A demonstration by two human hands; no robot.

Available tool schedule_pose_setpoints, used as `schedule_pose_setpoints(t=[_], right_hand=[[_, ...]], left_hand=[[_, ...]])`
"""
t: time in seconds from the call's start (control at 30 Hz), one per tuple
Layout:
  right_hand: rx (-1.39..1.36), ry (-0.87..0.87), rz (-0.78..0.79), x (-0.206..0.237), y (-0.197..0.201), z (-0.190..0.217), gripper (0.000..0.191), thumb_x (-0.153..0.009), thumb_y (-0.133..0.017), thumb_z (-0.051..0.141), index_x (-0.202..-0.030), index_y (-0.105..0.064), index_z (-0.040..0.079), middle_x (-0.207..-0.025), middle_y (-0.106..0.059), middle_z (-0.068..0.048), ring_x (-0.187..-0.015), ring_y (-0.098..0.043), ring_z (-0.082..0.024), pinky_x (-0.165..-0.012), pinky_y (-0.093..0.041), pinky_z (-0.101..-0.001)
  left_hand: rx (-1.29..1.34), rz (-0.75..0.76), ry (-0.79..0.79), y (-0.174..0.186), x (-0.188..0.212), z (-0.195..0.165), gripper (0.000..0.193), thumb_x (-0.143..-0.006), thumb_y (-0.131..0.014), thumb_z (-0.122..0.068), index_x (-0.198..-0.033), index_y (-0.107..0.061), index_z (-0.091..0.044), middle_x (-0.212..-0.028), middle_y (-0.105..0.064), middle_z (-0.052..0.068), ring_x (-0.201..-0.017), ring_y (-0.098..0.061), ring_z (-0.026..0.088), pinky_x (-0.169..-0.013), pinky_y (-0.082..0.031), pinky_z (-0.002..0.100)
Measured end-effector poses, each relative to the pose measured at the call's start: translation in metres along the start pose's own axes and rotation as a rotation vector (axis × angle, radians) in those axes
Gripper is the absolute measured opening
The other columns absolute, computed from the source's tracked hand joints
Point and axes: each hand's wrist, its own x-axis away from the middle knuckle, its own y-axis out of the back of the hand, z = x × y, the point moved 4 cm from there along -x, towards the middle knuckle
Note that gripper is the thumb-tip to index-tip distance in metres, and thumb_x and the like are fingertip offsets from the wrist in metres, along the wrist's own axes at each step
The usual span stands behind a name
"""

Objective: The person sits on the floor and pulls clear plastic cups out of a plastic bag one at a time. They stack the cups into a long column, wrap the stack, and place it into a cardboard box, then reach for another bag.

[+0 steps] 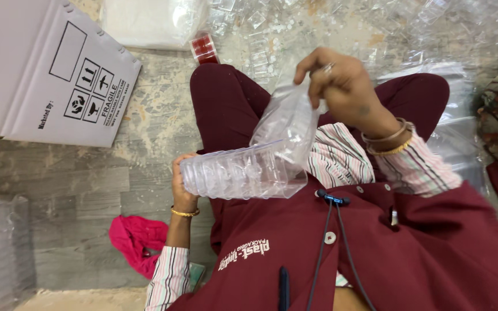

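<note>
the left hand (183,185) cups the end of a stack of clear plastic containers (240,171), fingers wrapped around its far side and thumb side toward the camera, so the stack lies roughly level across the lap, its other end near the chest. the wrist is bent upward from a forearm that rises from the lower edge of the view, with a gold bangle (185,213) at the wrist and a striped cuff (168,276) below it. the right hand (344,86) is raised above the stack, fingers curled and pinched shut on the top edge of a single clear container (288,118) that hangs down from the fingertips and touches the stack's upper side near its right end. that wrist is flexed downward, with two bangles (388,141) on it and a striped sleeve running back toward the body. both arms come out of a maroon apron (376,247), over crossed legs in maroon trousers (226,103). around the person, on the worn grey floor (76,184), a grey cardboard box (41,75) lies at upper left, a pink cloth (134,239) sits beside the left forearm, a small red-lidded jar (204,48) stands just beyond the knee, and loose clear plastic pieces (376,29) are scattered across the top of the view.
</note>
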Motion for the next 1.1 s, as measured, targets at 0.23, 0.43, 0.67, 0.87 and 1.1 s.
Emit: schedule_pose_setpoints(t=[0.23, 0.43, 0.67, 0.87, 1.1], right_hand=[[0.954, 0.172, 0.432, -0.003, -0.032, 0.014, 0.01, -0.071, -0.07, 0.0, -0.08, -0.071, -0.002, -0.098, -0.062, -0.01, -0.097, -0.053, -0.03, -0.083, -0.047, -0.0316], [0.571, 0.255, 0.22, -0.016, -0.043, 0.013, 0.057, -0.079, -0.054, -0.014, -0.132, -0.067, -0.001, -0.121, -0.063, -0.016, -0.101, -0.063, -0.034, -0.088, -0.053, -0.0402], [0.375, 0.169, 0.231, -0.027, -0.068, 0.018, 0.066, -0.077, -0.046, -0.015, -0.141, -0.061, -0.002, -0.129, -0.059, -0.021, -0.099, -0.066, -0.037, -0.084, -0.054, -0.0425], [0.365, 0.144, 0.276, -0.048, -0.1, -0.001, 0.063, -0.078, -0.049, -0.009, -0.14, -0.056, -0.008, -0.129, -0.056, -0.023, -0.099, -0.064, -0.036, -0.085, -0.054, -0.043], [0.445, 0.22, 0.291, -0.048, -0.155, -0.036, 0.059, -0.081, -0.054, -0.008, -0.14, -0.055, -0.008, -0.128, -0.057, -0.019, -0.105, -0.063, -0.036, -0.09, -0.054, -0.0442]], left_hand=[[-0.043, -0.032, 0.067, 0.022, 0.025, -0.007, 0.072, -0.068, -0.082, -0.006, -0.132, -0.048, -0.007, -0.129, -0.058, 0.007, -0.119, -0.061, 0.019, -0.108, -0.051, 0.035], [0.027, -0.121, 0.345, 0.022, 0.04, 0.0, 0.091, -0.05, -0.082, 0.007, -0.131, -0.045, -0.01, -0.122, -0.06, 0.004, -0.112, -0.063, 0.018, -0.096, -0.058, 0.037], [-0.107, -0.256, 0.625, 0.033, 0.051, 0.021, 0.09, -0.048, -0.076, 0.018, -0.129, -0.046, -0.008, -0.117, -0.065, 0.008, -0.105, -0.066, 0.022, -0.089, -0.057, 0.038], [0.047, -0.245, 0.847, 0.031, 0.081, 0.017, 0.084, -0.052, -0.071, 0.016, -0.13, -0.05, -0.009, -0.111, -0.069, 0.01, -0.097, -0.069, 0.024, -0.085, -0.057, 0.038], [0.249, 0.036, 0.795, 0.026, 0.092, -0.017, 0.078, -0.062, -0.08, -0.003, -0.135, -0.052, -0.003, -0.111, -0.068, 0.01, -0.098, -0.068, 0.021, -0.082, -0.059, 0.035]])
